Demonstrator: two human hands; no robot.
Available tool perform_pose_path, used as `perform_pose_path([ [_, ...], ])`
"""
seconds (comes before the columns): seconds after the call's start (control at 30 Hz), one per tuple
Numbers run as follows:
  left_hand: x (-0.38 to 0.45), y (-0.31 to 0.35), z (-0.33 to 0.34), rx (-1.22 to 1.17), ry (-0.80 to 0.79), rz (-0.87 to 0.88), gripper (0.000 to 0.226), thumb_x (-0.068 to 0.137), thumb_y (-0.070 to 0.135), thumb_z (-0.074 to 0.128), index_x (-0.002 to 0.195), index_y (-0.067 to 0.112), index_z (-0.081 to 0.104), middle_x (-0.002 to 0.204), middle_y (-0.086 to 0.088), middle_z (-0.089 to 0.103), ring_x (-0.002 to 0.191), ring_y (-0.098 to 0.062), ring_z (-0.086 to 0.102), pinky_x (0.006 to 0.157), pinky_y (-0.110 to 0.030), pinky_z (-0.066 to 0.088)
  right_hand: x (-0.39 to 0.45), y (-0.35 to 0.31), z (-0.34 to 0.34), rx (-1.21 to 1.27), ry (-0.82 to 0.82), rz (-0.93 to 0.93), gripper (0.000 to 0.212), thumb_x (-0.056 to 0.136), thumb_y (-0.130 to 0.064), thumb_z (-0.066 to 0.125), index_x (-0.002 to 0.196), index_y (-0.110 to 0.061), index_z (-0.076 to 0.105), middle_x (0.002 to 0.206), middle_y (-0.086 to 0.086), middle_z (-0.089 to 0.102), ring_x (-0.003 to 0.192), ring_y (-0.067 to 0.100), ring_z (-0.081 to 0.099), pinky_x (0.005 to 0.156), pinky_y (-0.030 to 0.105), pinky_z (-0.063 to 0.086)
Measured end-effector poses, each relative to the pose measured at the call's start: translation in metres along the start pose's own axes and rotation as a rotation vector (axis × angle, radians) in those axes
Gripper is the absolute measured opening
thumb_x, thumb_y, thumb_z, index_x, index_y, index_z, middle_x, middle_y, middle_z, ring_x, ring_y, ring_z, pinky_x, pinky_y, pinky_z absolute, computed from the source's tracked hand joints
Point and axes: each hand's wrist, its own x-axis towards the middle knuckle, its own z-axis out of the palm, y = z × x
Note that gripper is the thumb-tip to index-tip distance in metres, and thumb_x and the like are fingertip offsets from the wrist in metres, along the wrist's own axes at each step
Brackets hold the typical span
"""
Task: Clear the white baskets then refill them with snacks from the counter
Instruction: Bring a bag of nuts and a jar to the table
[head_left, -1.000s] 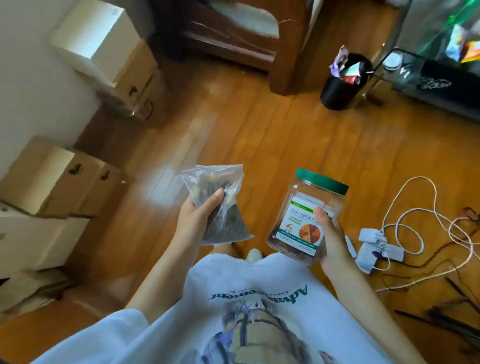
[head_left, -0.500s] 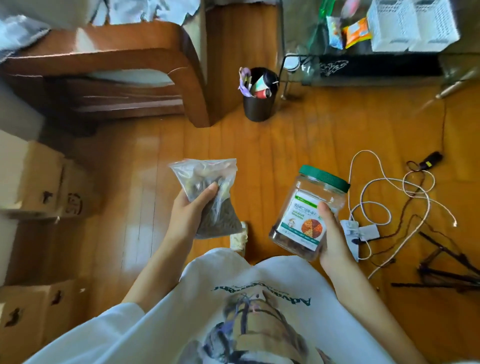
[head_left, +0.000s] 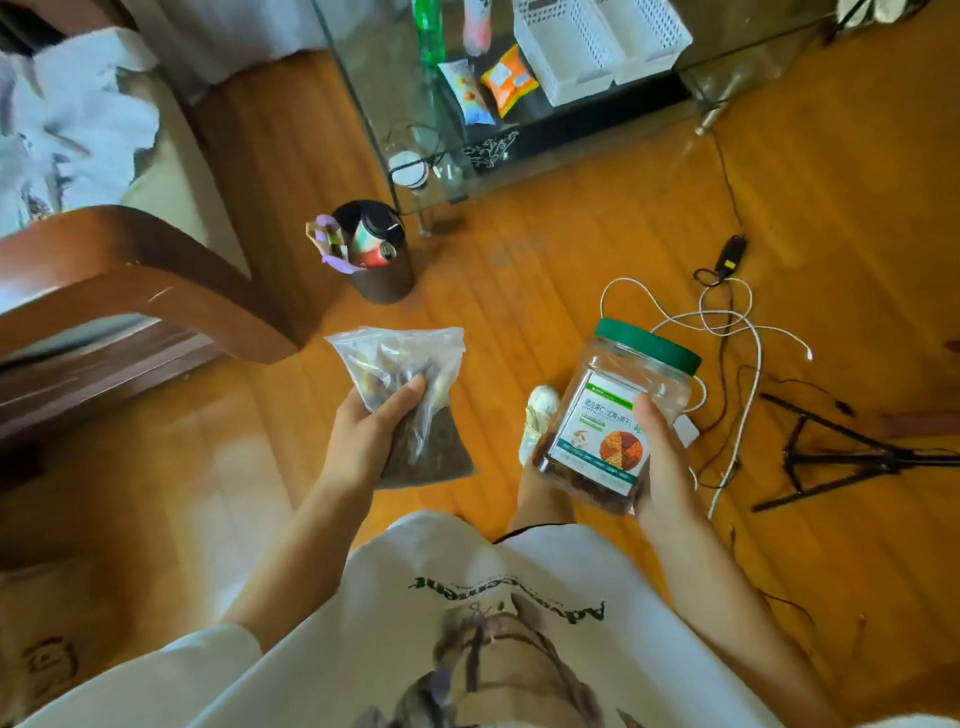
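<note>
over a wooden floor (head_left: 519, 260), the left hand (head_left: 363, 447) pinches a soft, slippery-looking plastic bag (head_left: 410, 405) at its middle, at 7 o'clock. the right hand (head_left: 660, 457) wraps a rigid, likely heavier jar (head_left: 618, 415) by its side at 5 o'clock; white baskets (head_left: 597, 47) sit on the glass desk (head_left: 395, 93) at 1 o'clock.

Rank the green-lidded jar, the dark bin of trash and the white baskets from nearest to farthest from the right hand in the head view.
1. Green-lidded jar: held in the right hand.
2. Dark bin: on the floor, ahead and left.
3. White baskets: on the glass table, far ahead.
</note>
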Motion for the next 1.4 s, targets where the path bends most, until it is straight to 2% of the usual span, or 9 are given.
perform_pose_path([
  [0.4, 0.112, 0.108, 0.179, 0.037, -0.072, 0.021, 0.007, 0.083, 0.028, 0.066, 0.089, 0.026, 0.066, 0.085, 0.003, 0.073, 0.080, -0.015, 0.070, 0.076, -0.031, 0.054, 0.134, -0.155, -0.047, 0.024, 0.004, -0.108, 0.068, 0.070, -0.053, 0.060, 0.131, -0.025, 0.047, 0.109, 0.000, 0.070, 0.097, 0.017, 0.069, 0.069, 0.030, 0.057],
  [0.5, 0.132, 0.123, 0.208, 0.026, -0.081, 0.024, 0.008, 0.083, 0.028, 0.066, 0.091, 0.026, 0.067, 0.086, 0.002, 0.074, 0.081, -0.016, 0.071, 0.074, -0.029, 0.054, 0.161, -0.187, -0.052, 0.045, 0.000, -0.118, 0.057, 0.074, -0.048, 0.058, 0.125, -0.024, 0.052, 0.111, 0.004, 0.069, 0.102, 0.021, 0.067, 0.078, 0.038, 0.054],
  [0.63, 0.160, 0.140, 0.232, 0.008, -0.055, -0.037, 0.010, 0.083, 0.028, 0.066, 0.093, 0.024, 0.066, 0.078, 0.006, 0.075, 0.074, -0.011, 0.072, 0.063, -0.022, 0.054, 0.198, -0.219, -0.055, 0.033, -0.005, -0.094, 0.067, 0.069, -0.053, 0.063, 0.127, -0.020, 0.051, 0.114, 0.007, 0.068, 0.104, 0.024, 0.066, 0.080, 0.039, 0.054],
  [0.73, 0.190, 0.154, 0.245, 0.006, -0.008, -0.078, 0.009, 0.084, 0.027, 0.065, 0.092, 0.024, 0.066, 0.085, 0.001, 0.073, 0.079, -0.017, 0.070, 0.073, -0.030, 0.055, 0.229, -0.243, -0.050, 0.001, -0.015, -0.081, 0.076, 0.062, -0.059, 0.067, 0.126, -0.021, 0.051, 0.112, 0.005, 0.070, 0.102, 0.022, 0.067, 0.081, 0.039, 0.054],
  [0.9, 0.257, 0.191, 0.264, -0.009, 0.042, -0.087, 0.008, 0.082, 0.028, 0.066, 0.090, 0.025, 0.066, 0.091, -0.001, 0.072, 0.089, -0.022, 0.068, 0.085, -0.038, 0.053, 0.290, -0.291, -0.033, 0.000, -0.049, -0.084, 0.058, 0.072, -0.052, 0.063, 0.122, -0.026, 0.053, 0.115, 0.005, 0.068, 0.103, 0.021, 0.067, 0.084, 0.041, 0.054],
  [1.0, 0.301, 0.221, 0.274, -0.016, 0.058, -0.096, 0.017, 0.080, 0.031, 0.068, 0.095, 0.023, 0.066, 0.094, -0.004, 0.072, 0.095, -0.026, 0.067, 0.092, -0.042, 0.052, 0.330, -0.325, -0.018, -0.014, -0.046, -0.073, 0.067, 0.066, -0.057, 0.066, 0.125, -0.028, 0.051, 0.113, 0.002, 0.069, 0.103, 0.020, 0.067, 0.079, 0.038, 0.055],
  [1.17, 0.370, 0.280, 0.298, -0.006, 0.034, -0.088, 0.041, 0.079, 0.037, 0.069, 0.113, 0.014, 0.063, 0.104, -0.012, 0.070, 0.099, -0.030, 0.066, 0.097, -0.050, 0.048, 0.394, -0.385, 0.011, -0.005, -0.062, -0.099, 0.053, 0.071, -0.054, 0.064, 0.118, -0.031, 0.056, 0.110, -0.001, 0.071, 0.101, 0.021, 0.068, 0.073, 0.034, 0.057],
  [1.3, 0.413, 0.319, 0.316, -0.038, -0.008, -0.093, 0.025, 0.080, 0.036, 0.067, 0.101, 0.023, 0.064, 0.107, -0.015, 0.068, 0.102, -0.035, 0.064, 0.097, -0.055, 0.047, 0.435, -0.423, 0.034, -0.006, -0.061, -0.107, 0.081, 0.058, -0.064, 0.070, 0.126, -0.026, 0.052, 0.111, 0.001, 0.070, 0.102, 0.021, 0.067, 0.074, 0.036, 0.057],
  [1.4, 0.439, 0.337, 0.326, -0.061, -0.001, -0.116, 0.023, 0.079, 0.036, 0.068, 0.099, 0.024, 0.063, 0.103, -0.016, 0.068, 0.102, -0.038, 0.064, 0.095, -0.059, 0.046, 0.464, -0.447, 0.047, -0.024, -0.079, -0.119, 0.071, 0.059, -0.066, 0.068, 0.121, -0.032, 0.055, 0.109, -0.002, 0.071, 0.101, 0.019, 0.068, 0.070, 0.032, 0.057],
])
